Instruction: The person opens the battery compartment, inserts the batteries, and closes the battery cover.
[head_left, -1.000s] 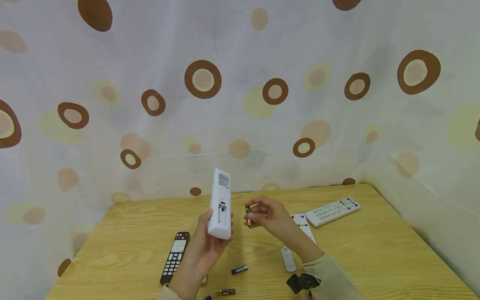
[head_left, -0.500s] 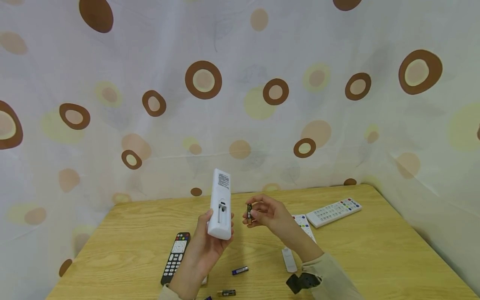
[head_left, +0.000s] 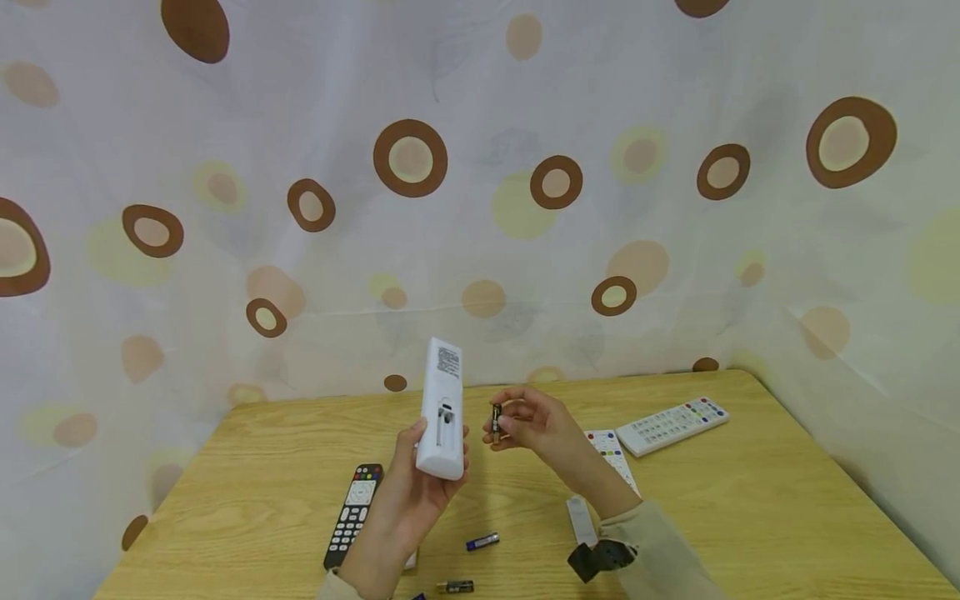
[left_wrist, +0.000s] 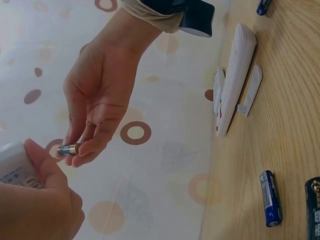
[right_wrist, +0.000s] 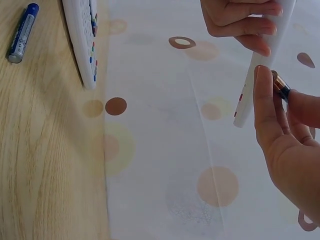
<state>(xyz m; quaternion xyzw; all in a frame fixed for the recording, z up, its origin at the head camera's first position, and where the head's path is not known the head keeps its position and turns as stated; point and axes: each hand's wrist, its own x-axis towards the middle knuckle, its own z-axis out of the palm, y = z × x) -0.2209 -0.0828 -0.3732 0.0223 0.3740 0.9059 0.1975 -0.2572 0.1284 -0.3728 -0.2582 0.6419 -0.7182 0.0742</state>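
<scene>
My left hand (head_left: 417,492) holds a white remote control (head_left: 441,375) upright above the table, its back turned towards me. The battery compartment (head_left: 449,432) in its lower half is uncovered; whether a battery lies inside is too small to tell. To the right of the remote, my right hand (head_left: 538,423) pinches a black and copper battery (head_left: 496,423) between thumb and fingers. A small gap separates this battery from the remote in the head view. The left wrist view shows the same battery (left_wrist: 68,149) at the fingertips.
On the wooden table lie a black remote (head_left: 352,517), two white remotes (head_left: 671,425) at the right, and a small white battery cover (head_left: 581,518). A blue battery (head_left: 482,542) and a black-copper one (head_left: 456,587) lie nearer me. A dotted curtain (head_left: 480,250) stands behind.
The battery has turned slightly in my right fingers, and that hand has risen a little. My left hand and the white remote stay nearly still.
</scene>
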